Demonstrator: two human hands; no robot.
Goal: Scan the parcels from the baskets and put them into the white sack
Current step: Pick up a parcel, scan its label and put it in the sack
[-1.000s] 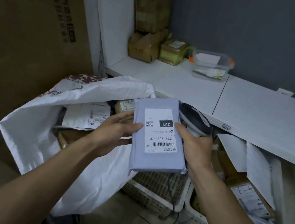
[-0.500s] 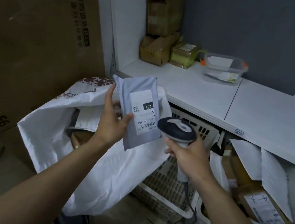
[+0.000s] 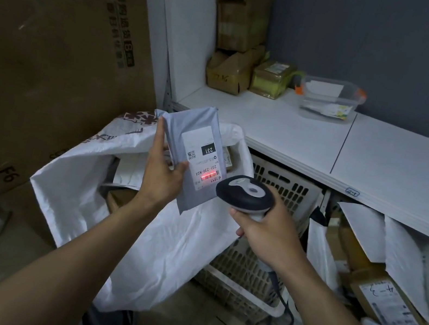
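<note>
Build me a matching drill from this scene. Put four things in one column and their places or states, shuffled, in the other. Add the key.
Things
1. grey parcel
2. scanner
3. clear tub
4. white sack

Places or states
a. on the white shelf, near the wall
b. open, with parcels inside
c. held in the left hand, red light on its barcode
d. held in the right hand

Pairs: 1-c, 2-d, 3-a, 4-b
</note>
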